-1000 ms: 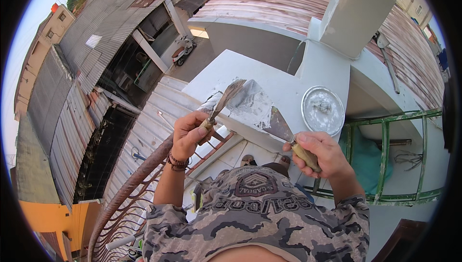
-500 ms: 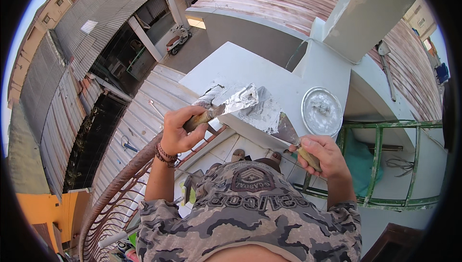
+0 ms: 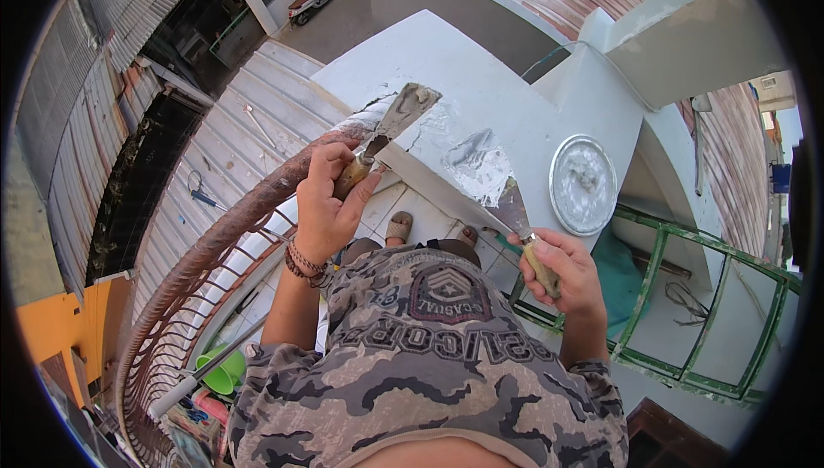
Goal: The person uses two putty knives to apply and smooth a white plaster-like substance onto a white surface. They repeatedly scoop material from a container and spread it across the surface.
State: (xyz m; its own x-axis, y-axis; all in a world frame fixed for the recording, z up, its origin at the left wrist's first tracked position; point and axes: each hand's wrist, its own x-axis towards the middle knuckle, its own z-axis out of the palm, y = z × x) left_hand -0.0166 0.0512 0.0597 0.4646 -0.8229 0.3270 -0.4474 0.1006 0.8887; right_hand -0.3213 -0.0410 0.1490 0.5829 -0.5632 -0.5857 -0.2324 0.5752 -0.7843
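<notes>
My left hand point(image 3: 331, 202) is closed around the wooden handle of a putty knife point(image 3: 403, 116). Its blade points up and away, with a thin greyish smear on it. Lower on the right, my right hand point(image 3: 562, 270) grips the wooden handle of a second, wider putty knife point(image 3: 513, 210). White paste point(image 3: 482, 167) covers much of that wide blade, which is held over a white ledge point(image 3: 429, 47). Beside it on the ledge lies a round lid point(image 3: 584, 185) with paste smeared in its middle. A dark crack and rough patch show near the ledge's left edge, partly behind the left knife.
A rusty curved railing point(image 3: 206, 270) runs along my left. On the right are a green metal frame point(image 3: 687, 313) and a teal cloth point(image 3: 625, 283). A white pillar point(image 3: 695, 39) rises at the far right. A green bucket point(image 3: 221, 371) stands at lower left, near a long pole.
The left putty knife has lifted and turned upward, away from the wide blade. The white lump on it is gone, leaving a thin smear. The view has shifted, showing more railing.
</notes>
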